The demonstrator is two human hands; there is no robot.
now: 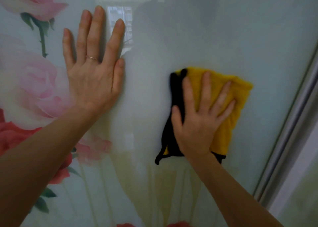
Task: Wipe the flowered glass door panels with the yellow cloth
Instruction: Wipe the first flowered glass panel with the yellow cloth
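Observation:
A glossy glass door panel (197,28) printed with pink and red roses fills the view. My left hand (93,66) lies flat on the glass at the upper left, fingers straight and spread, a thin ring on one finger. My right hand (201,116) presses a folded yellow cloth (232,109) with black edging flat against the glass right of centre, fingers spread over it. The cloth's black side shows at its left edge and lower corner.
A metal door frame (292,126) runs diagonally down the right side, with another pale panel (306,192) beyond it. Pink roses (34,82) sit at the left and red roses (10,135) lower left. A window is reflected in the glass near my left fingers.

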